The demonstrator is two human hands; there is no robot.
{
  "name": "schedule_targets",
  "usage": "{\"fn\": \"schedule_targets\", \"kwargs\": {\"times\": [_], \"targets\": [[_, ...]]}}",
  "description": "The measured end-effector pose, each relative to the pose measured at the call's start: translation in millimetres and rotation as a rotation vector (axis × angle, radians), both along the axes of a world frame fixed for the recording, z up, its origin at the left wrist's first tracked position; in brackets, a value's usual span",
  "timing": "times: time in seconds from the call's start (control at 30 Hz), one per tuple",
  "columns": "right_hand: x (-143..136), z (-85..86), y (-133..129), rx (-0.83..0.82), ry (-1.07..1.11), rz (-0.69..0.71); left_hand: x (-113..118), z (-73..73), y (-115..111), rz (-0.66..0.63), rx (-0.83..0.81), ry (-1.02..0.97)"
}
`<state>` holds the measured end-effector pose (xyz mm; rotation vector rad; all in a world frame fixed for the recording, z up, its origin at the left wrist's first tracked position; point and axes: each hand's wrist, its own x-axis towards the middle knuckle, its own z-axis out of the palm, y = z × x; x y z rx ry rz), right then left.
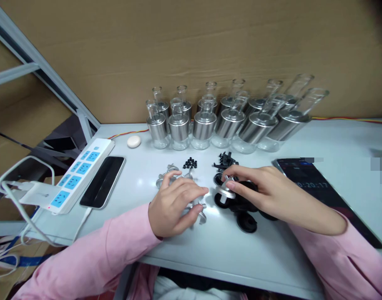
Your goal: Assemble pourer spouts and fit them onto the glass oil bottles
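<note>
My right hand pinches a silver metal cap between thumb and fingers, above a group of black round parts. To its left, my left hand rests with fingers apart over a loose group of silver metal parts; its palm hides some of them. Small black rings lie in a cluster behind my left hand. Behind my right hand is a heap of small black pieces.
Glass bottles with metal sleeves stand in two rows at the back. A power strip and a phone lie at the left, near a white round object. A larger device showing a timer lies at the right.
</note>
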<state>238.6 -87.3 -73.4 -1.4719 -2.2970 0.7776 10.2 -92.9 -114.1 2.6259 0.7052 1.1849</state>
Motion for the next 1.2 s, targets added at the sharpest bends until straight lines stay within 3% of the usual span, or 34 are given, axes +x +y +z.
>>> {"fn": "schedule_targets", "kwargs": {"times": [0.23, 0.5, 0.77, 1.2], "targets": [[-1, -0.2, -1, -0.02, 0.035, 0.014, 0, -0.6, 0, -0.005, -0.015, 0.013], [2, 2.4, 0, -0.056, 0.228, -0.046, 1, -0.6, 0, 0.005, -0.006, 0.015], [-3, 6.6, -7, -0.393, 0.618, 0.097, 0, -0.4, 1, 0.072, 0.087, 0.049], [-14, 4.3, -8, -0.456, 0.589, 0.124, 3, 1.3, 1, 0.029, 0.082, 0.072]]}}
